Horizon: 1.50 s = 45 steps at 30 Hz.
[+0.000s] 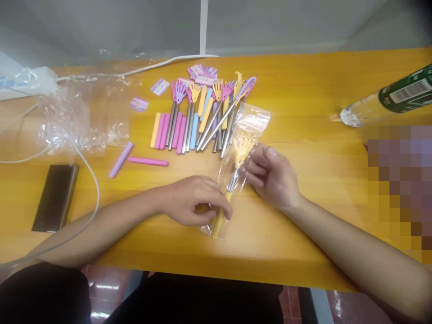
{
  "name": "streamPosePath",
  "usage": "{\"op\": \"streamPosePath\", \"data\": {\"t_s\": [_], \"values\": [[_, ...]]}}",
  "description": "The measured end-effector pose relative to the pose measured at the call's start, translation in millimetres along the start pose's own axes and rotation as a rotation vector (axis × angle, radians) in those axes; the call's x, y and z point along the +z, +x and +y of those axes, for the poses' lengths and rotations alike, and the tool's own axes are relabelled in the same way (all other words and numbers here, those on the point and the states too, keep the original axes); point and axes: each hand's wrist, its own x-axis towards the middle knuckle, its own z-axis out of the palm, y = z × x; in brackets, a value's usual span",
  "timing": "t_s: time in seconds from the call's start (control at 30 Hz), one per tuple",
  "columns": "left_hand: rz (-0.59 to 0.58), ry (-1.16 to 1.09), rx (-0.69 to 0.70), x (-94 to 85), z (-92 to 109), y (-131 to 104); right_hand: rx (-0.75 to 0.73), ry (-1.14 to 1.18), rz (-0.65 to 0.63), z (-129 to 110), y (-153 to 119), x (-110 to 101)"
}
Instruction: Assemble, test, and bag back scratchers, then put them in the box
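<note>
One yellow hand-headed scratcher [232,180] lies inside a clear bag [255,120] on the bench [320,157] right in front of you, slanted so that its head points away and a little to the right and its handle points toward you. Your left grip [199,200] is at the scratcher's handle end: thumb and index finger are closed on the bagged handle, one on each side of it. Your right grip [273,180] is just to the right of the scratcher's head, about half open with the fingers curled; the fingertips reach the bag's edge, and I cannot tell whether they have hold of it.

Beyond the scratcher and to its left, you have a cluster of metal rods [219,125] with pink, purple and yellow hand heads, and coloured sleeves [178,130] lie among them. Farther beyond it are small printed cards [205,80]. Left of the scratcher, a purple sleeve [121,159] and a pink sleeve [148,161] lie apart from the cluster. Farther left of it are clear plastic bags [84,121] and a dark phone [56,198]. Well to its right is a bottle [388,96] with a green label.
</note>
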Motion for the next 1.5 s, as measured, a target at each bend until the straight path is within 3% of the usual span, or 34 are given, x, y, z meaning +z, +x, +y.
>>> {"op": "streamPosePath", "data": {"t_s": [0.23, 0.33, 0.4, 0.47, 0.63, 0.73, 0.83, 1.0, 1.23, 1.5], "values": [[-0.174, 0.132, -0.012, -1.4, 4, 1, -0.016, -0.084, 0.191, 10, 0, -1], [-0.204, 0.111, -0.010, -4.6, 7, 2, -0.005, -0.169, 0.156, 12, -1, -5], [-0.162, 0.036, -0.010, -6.5, 7, 1, 0.003, -0.222, 0.107, 11, -2, -6], [-0.007, -0.060, -0.033, -6.7, 1, -1, 0.001, -0.281, 0.077, 11, -4, -7], [0.650, -0.437, -0.142, -1.1, -23, -4, 0.018, -0.389, 0.021, 8, -8, -3], [0.799, -0.514, -0.190, 0.8, -31, -3, 0.022, -0.488, -0.061, 8, -10, 0], [0.808, -0.352, -0.185, 2.5, -30, -1, 0.003, -0.561, -0.117, 9, -12, 1], [0.787, -0.008, -0.155, 6.6, -23, -2, 0.063, -0.472, -0.092, 11, -11, -1], [0.790, -0.178, -0.217, 6.7, -25, -3, 0.051, -0.510, -0.104, 11, -12, -2], [0.794, -0.194, -0.204, 5.9, -24, -3, 0.051, -0.519, -0.102, 8, -11, 1]]}}
